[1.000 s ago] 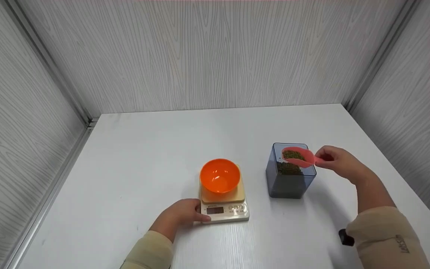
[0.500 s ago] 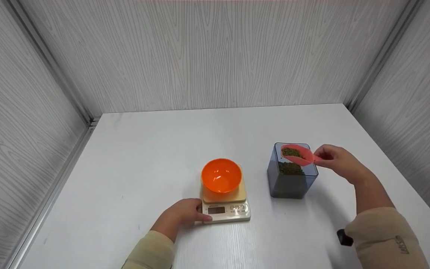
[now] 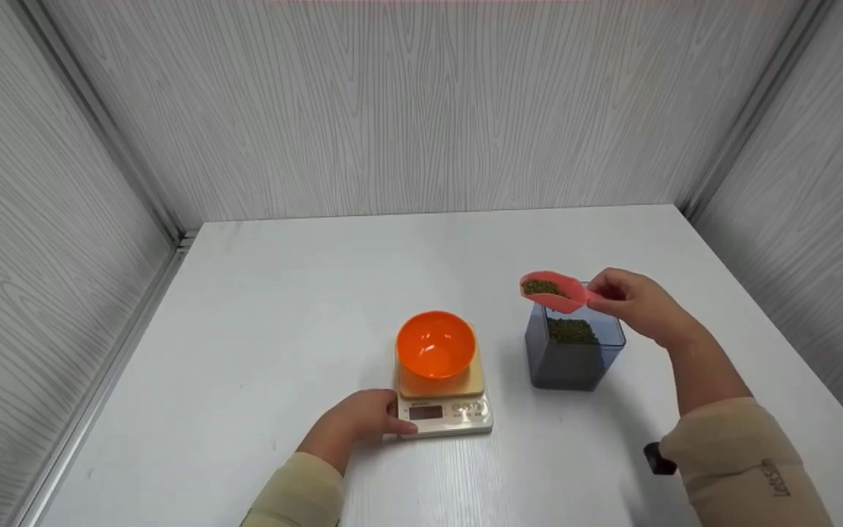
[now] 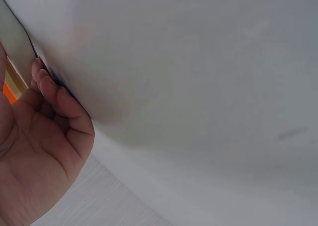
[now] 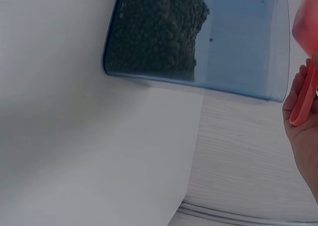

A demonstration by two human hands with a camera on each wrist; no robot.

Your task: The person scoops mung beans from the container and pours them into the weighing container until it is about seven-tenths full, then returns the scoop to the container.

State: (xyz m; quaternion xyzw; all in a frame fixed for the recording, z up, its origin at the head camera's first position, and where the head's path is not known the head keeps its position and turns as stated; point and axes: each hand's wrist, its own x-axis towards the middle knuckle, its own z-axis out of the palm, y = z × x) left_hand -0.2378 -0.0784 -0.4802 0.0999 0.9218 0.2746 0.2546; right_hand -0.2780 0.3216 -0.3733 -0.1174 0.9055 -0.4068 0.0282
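My right hand (image 3: pixel 637 298) pinches the handle of a red scoop (image 3: pixel 574 294), which carries small green beans (image 3: pixel 541 288) that look like mung beans. The scoop is over the back left rim of a clear bluish container (image 3: pixel 566 372), partly filled with the same beans. In the right wrist view the scoop's handle (image 5: pixel 302 104) lies along the fingers, beside the container. My left hand (image 3: pixel 361 419) grips the front left corner of a kitchen scale (image 3: pixel 458 424), thumb on top and fingers curled against its side. An orange bowl (image 3: pixel 436 344) with nothing in it stands on the scale's platform.
Everything stands on a white table (image 3: pixel 282 293). Grey wood-grain panels (image 3: pixel 421 110) enclose it at the back and both sides. A small black object (image 3: pixel 659 459) shows by the right sleeve.
The right hand has moved the loaded scoop left and slightly up, from over the container's middle to past its back left rim. The left hand, scale and bowl keep their places.
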